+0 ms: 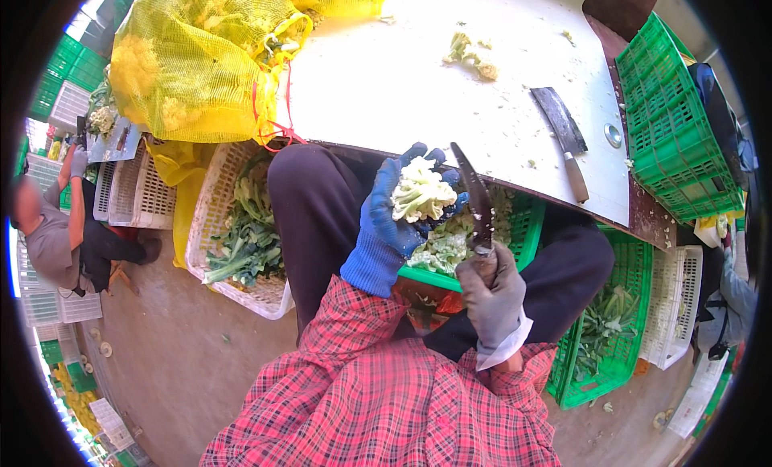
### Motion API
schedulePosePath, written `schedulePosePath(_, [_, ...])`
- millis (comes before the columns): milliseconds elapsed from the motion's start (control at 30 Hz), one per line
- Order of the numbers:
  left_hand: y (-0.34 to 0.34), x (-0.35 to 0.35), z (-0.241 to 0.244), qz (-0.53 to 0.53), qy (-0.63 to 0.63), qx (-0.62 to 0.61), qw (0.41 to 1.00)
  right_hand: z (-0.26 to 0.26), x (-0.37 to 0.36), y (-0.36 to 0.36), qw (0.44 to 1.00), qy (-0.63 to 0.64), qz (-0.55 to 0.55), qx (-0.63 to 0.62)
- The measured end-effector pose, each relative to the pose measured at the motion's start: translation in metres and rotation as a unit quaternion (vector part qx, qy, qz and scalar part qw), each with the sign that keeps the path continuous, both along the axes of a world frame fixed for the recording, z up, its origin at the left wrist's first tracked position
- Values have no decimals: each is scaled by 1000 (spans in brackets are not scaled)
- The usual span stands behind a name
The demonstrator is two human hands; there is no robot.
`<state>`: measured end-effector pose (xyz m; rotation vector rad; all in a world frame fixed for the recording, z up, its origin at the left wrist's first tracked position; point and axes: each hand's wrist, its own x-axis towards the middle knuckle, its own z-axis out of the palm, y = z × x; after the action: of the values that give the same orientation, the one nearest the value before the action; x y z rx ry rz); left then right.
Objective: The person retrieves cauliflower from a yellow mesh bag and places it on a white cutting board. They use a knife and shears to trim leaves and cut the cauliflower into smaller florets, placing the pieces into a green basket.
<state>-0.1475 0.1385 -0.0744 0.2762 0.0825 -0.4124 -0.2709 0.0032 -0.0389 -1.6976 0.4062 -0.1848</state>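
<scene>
In a blue knitted glove, my left hand (386, 216) cups a pale cauliflower piece (423, 190) with its stems showing. My right hand (493, 289), in a grey glove, grips a knife (473, 189) with a dark, narrow blade pointing up and away from me. The blade stands just right of the cauliflower, apart from it, and bits of white stick to it. Below both hands, between my knees, a green plastic crate (437, 279) holds many cut cauliflower pieces (446, 247).
A cleaver (560, 120) and cauliflower pieces (473, 55) lie on the white tabletop (374, 87). Yellow mesh sacks (199, 69) sit at left. Leaves fill a white crate (202, 238) and a green crate (630, 346) beside my legs. Other people work at far left (54, 225) and right (727, 310).
</scene>
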Motion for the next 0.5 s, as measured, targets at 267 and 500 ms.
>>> schedulePosePath(267, [-5,-8,-10,-40,-41,-52,997,-9,1,12,979,10,59,-197])
schedulePosePath(500, [-11,-12,-17,8,8,29,1000,-25,11,15,941,-39,52,-331])
